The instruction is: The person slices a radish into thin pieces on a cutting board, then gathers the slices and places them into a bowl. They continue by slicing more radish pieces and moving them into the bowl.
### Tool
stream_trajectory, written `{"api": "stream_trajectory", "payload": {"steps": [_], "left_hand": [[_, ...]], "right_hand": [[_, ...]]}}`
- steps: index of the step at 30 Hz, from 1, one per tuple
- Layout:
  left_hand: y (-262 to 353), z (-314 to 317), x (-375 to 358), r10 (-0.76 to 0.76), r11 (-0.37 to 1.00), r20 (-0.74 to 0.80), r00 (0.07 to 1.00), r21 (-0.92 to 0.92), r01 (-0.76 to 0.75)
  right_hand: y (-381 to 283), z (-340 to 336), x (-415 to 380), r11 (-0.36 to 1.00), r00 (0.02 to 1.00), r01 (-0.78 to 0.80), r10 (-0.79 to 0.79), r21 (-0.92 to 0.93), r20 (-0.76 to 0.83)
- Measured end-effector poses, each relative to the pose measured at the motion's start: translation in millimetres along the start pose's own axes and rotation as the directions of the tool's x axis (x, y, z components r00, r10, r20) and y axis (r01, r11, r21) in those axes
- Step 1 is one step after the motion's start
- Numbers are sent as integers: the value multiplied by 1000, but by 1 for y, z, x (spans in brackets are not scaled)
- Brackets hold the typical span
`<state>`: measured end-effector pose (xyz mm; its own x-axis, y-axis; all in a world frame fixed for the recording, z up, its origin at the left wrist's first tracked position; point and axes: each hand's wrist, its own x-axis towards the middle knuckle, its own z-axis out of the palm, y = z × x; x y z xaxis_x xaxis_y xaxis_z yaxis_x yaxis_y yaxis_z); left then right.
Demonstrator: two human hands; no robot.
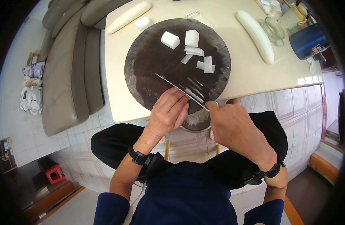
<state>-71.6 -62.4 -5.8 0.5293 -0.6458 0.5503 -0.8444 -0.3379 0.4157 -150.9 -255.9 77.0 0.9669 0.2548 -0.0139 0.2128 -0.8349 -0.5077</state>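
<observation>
Right hand (pixel 236 122) wraps its fingers around the knife (pixel 196 101); left hand (pixel 168 112) bunches its fingers beside the blade, probably for steadying, any hold hidden. White strips (pixel 195 92) lie just beyond them.

You could pass over the left side of the round, dark wooden board (pixel 148 60). White, angular vegetable blocks (pixel 170 40) obstructed its far middle, and the thin steel knife (pixel 183 92) slanted across its near part.

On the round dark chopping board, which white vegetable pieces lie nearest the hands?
The thin strips, beside the metal knife; the flat slices and two thick blocks lie farther away.
</observation>
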Motion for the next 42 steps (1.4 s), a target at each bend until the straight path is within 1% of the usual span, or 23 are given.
{"api": "stream_trajectory", "payload": {"steps": [2, 6, 8, 9, 11, 12, 14, 17, 23, 24, 26, 29, 31, 33, 35, 39, 42], "left_hand": [[1, 0, 0, 0, 1000, -3, 1000, -4, 0], [2, 2, 0, 12, 1000, -13, 1000, 11, -12], [1, 1, 1, 16, 1000, -20, 1000, 9, -16], [0, 2, 1, 30, 999, -27, 999, 15, -29], [1, 2, 0, 39, 999, -41, 998, 28, -38], [1, 1, 1, 33, 999, -34, 999, 26, -32], [2, 0, 2, 26, 999, -26, 999, 25, -25], [2, 0, 1, 17, 999, -17, 1000, 30, -17], [1, 1, -1, 17, 999, -8, 1000, 42, -17], [1, 0, -1, 5, 999, 0, 1000, 32, -5], [0, 0, -3, -3, 1000, 13, 1000, 21, 2], [0, 3, -2, 22, 999, -18, 1000, 28, -22], [-1, 5, -3, 37, 999, -58, 998, 23, -36], [-2, 5, -2, 43, 999, -67, 997, 15, -42], [-2, 5, -2, 49, 999, -70, 996, 3, -49], [0, 3, 0, 42, 999, -59, 997, 9, -41], [0, 4, -1, 39, 999, -60, 997, 13, -39]], "right_hand": [[3, 4, 5, 1000, 999, 27, -27, 3, -19], [-5, 8, 15, 999, 999, -5, 6, 34, -35], [-3, 11, 16, 999, 996, -7, 10, 43, -87], [0, 11, 14, 999, 996, -3, 7, 40, -88], [7, 11, 9, 999, 998, -29, 27, -32, -62], [8, 9, 7, 999, 998, -23, 21, -33, -61], [6, 4, 3, 999, 998, 6, -4, 33, -69], [2, 1, 0, 1000, 1000, 16, -16, -6, -26], [-2, 8, 2, 1000, 1000, -20, 20, 13, 19], [-5, 11, 6, 1000, 1000, -21, 21, 14, 19], [-11, 17, 14, 999, 998, 25, -23, 35, -59], [-6, 17, 20, 998, 997, 28, -24, 52, -78], [-1, 15, 18, 998, 998, 6, -2, 64, -64], [4, 12, 15, 997, 999, -9, 12, 77, -48], [5, 8, 10, 997, 999, -26, 28, 77, -23], [7, 2, 6, 995, 999, 2, 2, 96, -39], [8, 2, 4, 995, 1000, -15, 16, 94, -12]]}}
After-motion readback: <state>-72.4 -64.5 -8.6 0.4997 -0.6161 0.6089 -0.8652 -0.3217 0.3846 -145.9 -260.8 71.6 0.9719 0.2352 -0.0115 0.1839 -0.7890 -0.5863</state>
